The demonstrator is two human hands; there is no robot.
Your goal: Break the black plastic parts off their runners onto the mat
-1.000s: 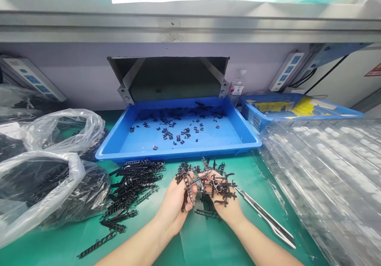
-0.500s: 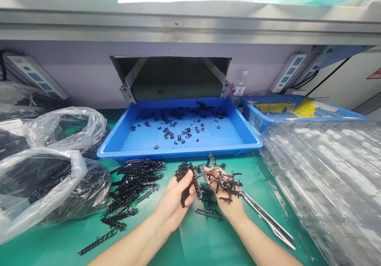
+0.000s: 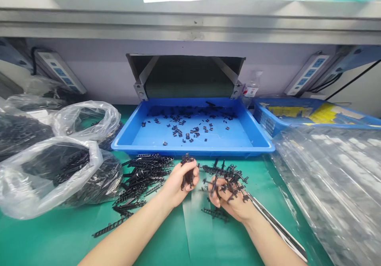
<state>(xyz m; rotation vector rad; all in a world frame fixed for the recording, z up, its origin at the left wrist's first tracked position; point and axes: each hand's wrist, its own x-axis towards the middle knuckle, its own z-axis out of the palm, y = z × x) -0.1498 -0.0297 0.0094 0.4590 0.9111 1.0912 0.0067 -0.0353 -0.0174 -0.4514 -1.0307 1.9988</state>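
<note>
My left hand [image 3: 177,182] is closed round a small bundle of black plastic strips [image 3: 187,174], held upright in front of the blue tray [image 3: 193,150]. To its right, my right hand [image 3: 230,196] has its fingers curled round a tangle of black branched plastic pieces [image 3: 228,174]; some cover the fingers. A few black pieces [image 3: 214,213] lie on the green mat below that hand. Left of my left hand is a heap of black toothed strips [image 3: 145,174]. Small black bits [image 3: 177,131] are scattered in the tray.
Open clear bags [image 3: 98,159] of black parts stand at the left. A long black-and-white tool [image 3: 278,226] lies beside my right forearm. Clear plastic trays [image 3: 333,178], a blue basket [image 3: 270,125] and a bottle [image 3: 250,89] are at the right. A chute [image 3: 190,77] opens behind the tray.
The view has swung left, so the scene sits further right. My hands have moved apart, and the right one has lifted its tangle away from the bundle in my left.
</note>
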